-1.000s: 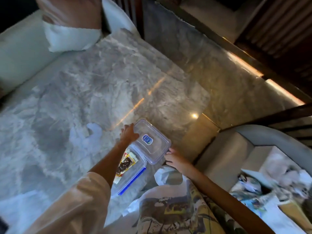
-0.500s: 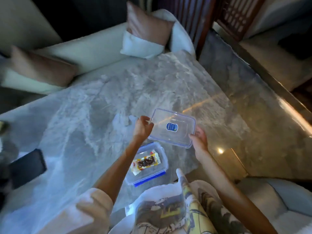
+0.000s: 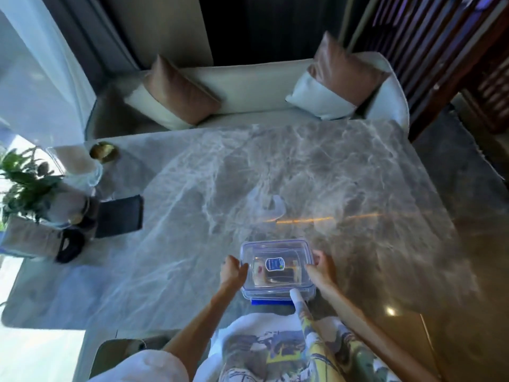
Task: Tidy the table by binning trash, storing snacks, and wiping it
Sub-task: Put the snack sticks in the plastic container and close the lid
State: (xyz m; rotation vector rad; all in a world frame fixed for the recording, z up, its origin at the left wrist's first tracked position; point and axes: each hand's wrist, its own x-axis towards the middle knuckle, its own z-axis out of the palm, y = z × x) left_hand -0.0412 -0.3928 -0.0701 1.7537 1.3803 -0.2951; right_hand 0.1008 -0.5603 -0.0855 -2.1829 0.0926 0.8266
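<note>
- Head view: a grey marble desk [image 3: 275, 175] fills the middle, seen from above.
- A clear plastic box [image 3: 275, 295] stands at the near edge of the desk, about at the middle of that edge, just in front of the person.
- A clear lid [image 3: 292, 252] with a small blue label [image 3: 274, 264] lies flat on top of the box. I cannot tell whether it is pressed fully down.
- Through the lid a snack packet [image 3: 289, 272] shows inside the box, but it is blurred.
- A blue clip [image 3: 271, 302] hangs on the near side of the box.
- The left hand [image 3: 232, 272] is on the left side of the lid; its fingers are curled and clamped on that edge.
- The right hand [image 3: 321, 271] is on the right side of the lid, and its fingers are also curled round the edge.
- Both forearms are bare and reach in from the near edge.
- Near the left edge of the desk lies a flat dark phone [image 3: 119, 216], well apart from the box.
- Beside the phone, closer to the left edge, stands a plant [image 3: 24, 186], with a black object [image 3: 70, 245] near it.
- At the far left corner there is a small gold dish [image 3: 103, 152].
- Behind the far edge stands a pale bench [image 3: 248, 78] with two brown and white cushions [image 3: 179, 92].
- A thin orange streak [image 3: 303, 219] of light lies on the desk, between the box and the far edge.
</note>
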